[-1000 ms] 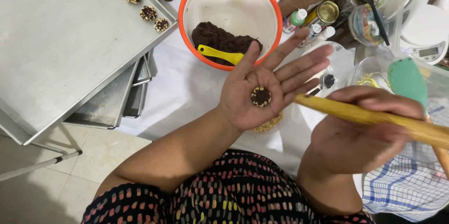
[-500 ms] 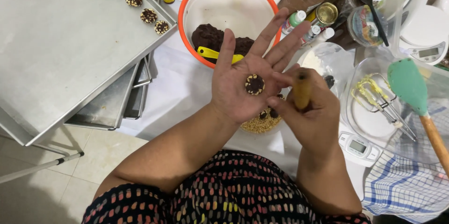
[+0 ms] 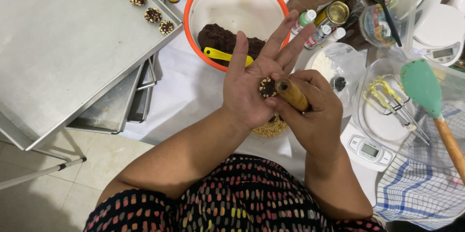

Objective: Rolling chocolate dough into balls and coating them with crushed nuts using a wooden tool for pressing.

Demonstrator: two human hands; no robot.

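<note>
My left hand [image 3: 254,84] is held flat, palm up, fingers spread, above the table's front edge. A small dark dough ball [image 3: 266,87] coated with pale nut bits lies on its palm. My right hand [image 3: 312,116] grips a wooden handle [image 3: 292,94] whose rounded end presses against the ball. Just behind my hands stands an orange-rimmed white bowl [image 3: 193,14] with dark chocolate dough [image 3: 220,39] and a yellow scoop [image 3: 225,56] in it. A dish of chopped nuts [image 3: 271,128] shows beneath my hands.
A large steel tray [image 3: 72,53] at the left carries several nut-coated cookies [image 3: 145,9] along its far edge, with more trays stacked under it. To the right are a teal spatula [image 3: 426,91], mixer beaters [image 3: 392,106], two kitchen scales, small bottles, jars and a checked cloth [image 3: 426,188].
My right hand has turned the wooden handle from lying across to end-on and brought its tip down onto the dough ball. My left palm rose slightly toward the bowl.
</note>
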